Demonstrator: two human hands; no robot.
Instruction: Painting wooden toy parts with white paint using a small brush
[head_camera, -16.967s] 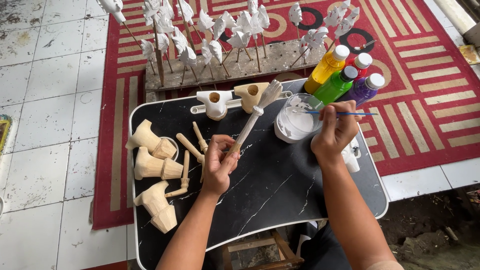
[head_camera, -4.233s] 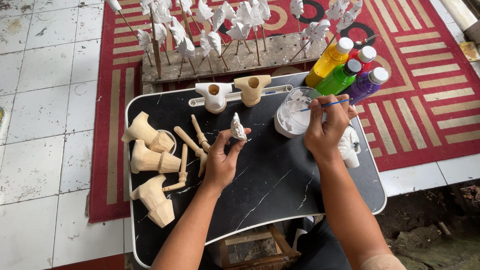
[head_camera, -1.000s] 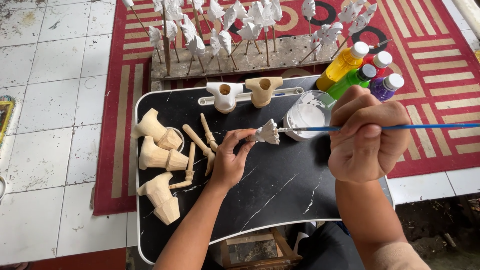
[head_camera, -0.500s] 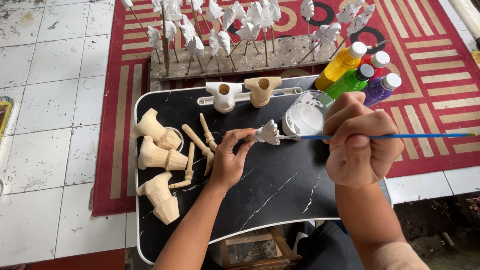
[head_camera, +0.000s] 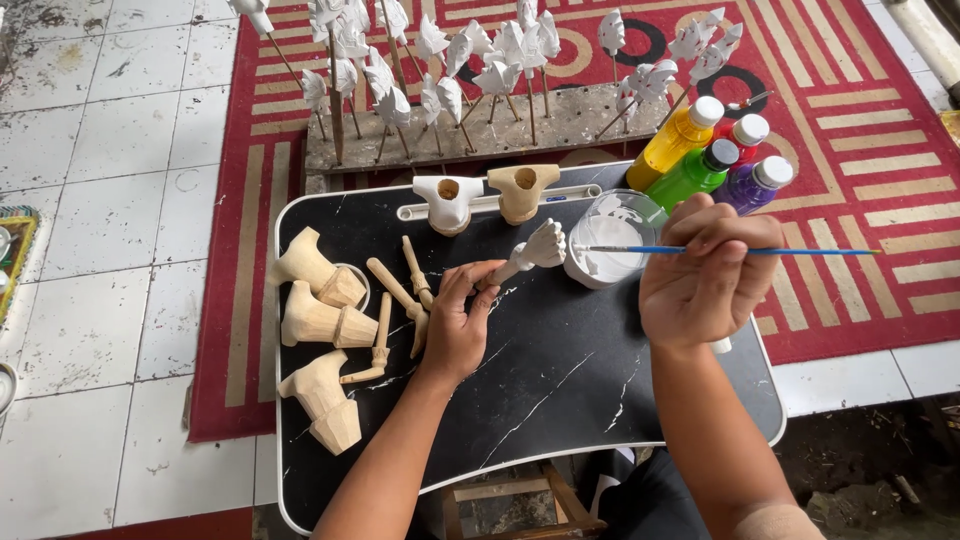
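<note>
Fingers of the left hand (head_camera: 455, 325) pinch the thin stick of a small white-painted carving (head_camera: 540, 245), which tilts up toward one o'clock from that hand, its painted head just beside the rim of a clear paint cup (head_camera: 615, 240) holding white paint. The right hand (head_camera: 705, 275), at three o'clock from the carving, is closed around a blue-handled brush (head_camera: 760, 251) that lies level, its tip pointing to nine o'clock over the cup and its handle running out to three o'clock.

Both hands work above a black marbled counter (head_camera: 560, 400). At nine o'clock of the left hand lie a few loose wooden pegs (head_camera: 400, 295), and farther that way three unpainted wooden cone-shaped pieces (head_camera: 315, 320) rest on their sides along the counter's left part. At twelve o'clock, near the far edge, stand a white-painted T-shaped piece (head_camera: 447, 200) and an unpainted one (head_camera: 522, 190), side by side. At one o'clock from the right hand four paint bottles (head_camera: 710, 155), yellow, green, red and purple with white caps, cluster at the counter's corner.

Beyond the counter, a worn board (head_camera: 500, 130) on a red patterned rug (head_camera: 860, 120) carries many white carvings (head_camera: 460, 50) standing on sticks. White floor tiles (head_camera: 110, 200) lie at nine o'clock.
</note>
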